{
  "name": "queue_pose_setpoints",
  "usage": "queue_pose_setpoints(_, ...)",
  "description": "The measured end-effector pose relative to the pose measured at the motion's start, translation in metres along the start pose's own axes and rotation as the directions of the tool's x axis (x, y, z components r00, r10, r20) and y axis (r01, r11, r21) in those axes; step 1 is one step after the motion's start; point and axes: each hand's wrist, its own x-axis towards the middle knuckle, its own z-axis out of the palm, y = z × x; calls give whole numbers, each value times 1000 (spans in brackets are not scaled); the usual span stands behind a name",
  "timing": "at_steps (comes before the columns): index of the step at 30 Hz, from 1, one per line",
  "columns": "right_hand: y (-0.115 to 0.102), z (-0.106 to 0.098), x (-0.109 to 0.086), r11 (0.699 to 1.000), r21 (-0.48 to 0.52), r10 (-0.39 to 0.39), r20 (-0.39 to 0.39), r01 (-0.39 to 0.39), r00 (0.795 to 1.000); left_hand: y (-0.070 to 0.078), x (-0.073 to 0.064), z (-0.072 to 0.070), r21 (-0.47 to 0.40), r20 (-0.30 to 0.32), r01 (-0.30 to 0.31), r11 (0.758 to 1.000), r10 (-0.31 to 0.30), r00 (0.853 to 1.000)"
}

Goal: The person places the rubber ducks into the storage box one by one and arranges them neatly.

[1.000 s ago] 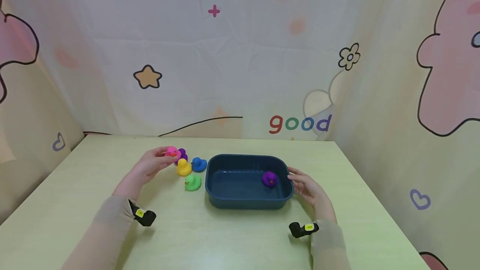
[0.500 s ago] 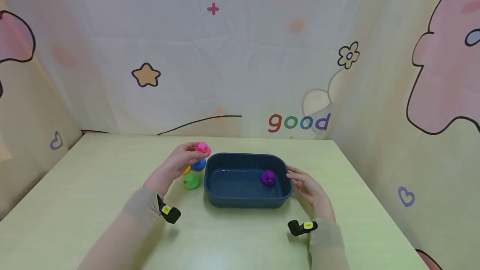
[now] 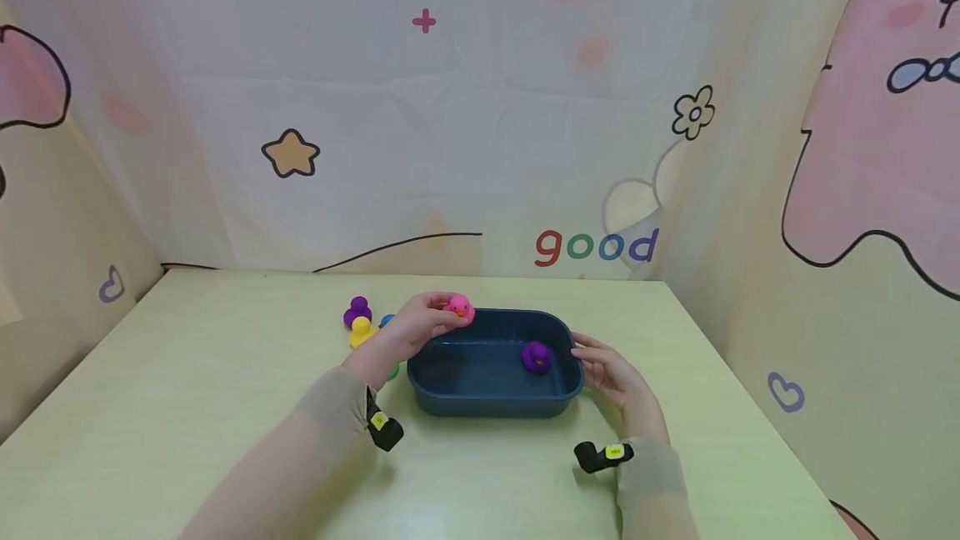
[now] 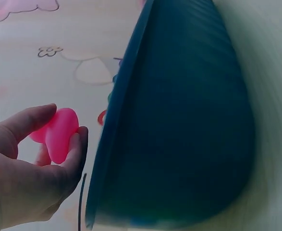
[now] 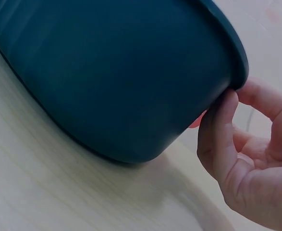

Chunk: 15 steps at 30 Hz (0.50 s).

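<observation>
My left hand (image 3: 416, 327) pinches a pink rubber duck (image 3: 460, 309) between thumb and fingertips, in the air above the far-left rim of a dark blue rectangular basin (image 3: 495, 407). The left wrist view shows the pink duck (image 4: 61, 134) beside the basin's wall (image 4: 179, 115). At the basin's right end, my right hand (image 3: 615, 377) holds the rim with bent fingers; close up, the fingertips (image 5: 222, 115) meet the rim's edge. Inside the basin, toward its right side, lies a purple rubber duck (image 3: 536, 357).
Left of the basin stand another purple duck (image 3: 358, 312) and a yellow duck (image 3: 362, 332). A blue duck (image 3: 387, 320) and a green duck (image 3: 393, 372) are mostly hidden behind my left hand and wrist. A printed cloth backdrop (image 3: 480, 148) rises behind the table (image 3: 225, 340).
My left hand has carried the pink duck rightward from the group of ducks to over the basin's left part. The right hand and basin have stayed in place.
</observation>
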Motion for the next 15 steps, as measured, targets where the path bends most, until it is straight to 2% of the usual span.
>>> queue_pose_setpoints(5, -2, 3, -3, 1000, 13, -3, 11, 2, 1000, -3, 9, 20, 12, -20, 15, 1000, -15, 1000)
queue_pose_setpoints(11, 4, -5, 3, 1000, 3, -10, 6, 10, 1000, -13, 22, 41, -9, -38, 23, 1000, -23, 999)
queue_pose_setpoints(15, 1, -4, 2, 1000, 5, -7, 8, 7, 1000, -20, 28, 52, 16, -55, 25, 1000, -24, 998)
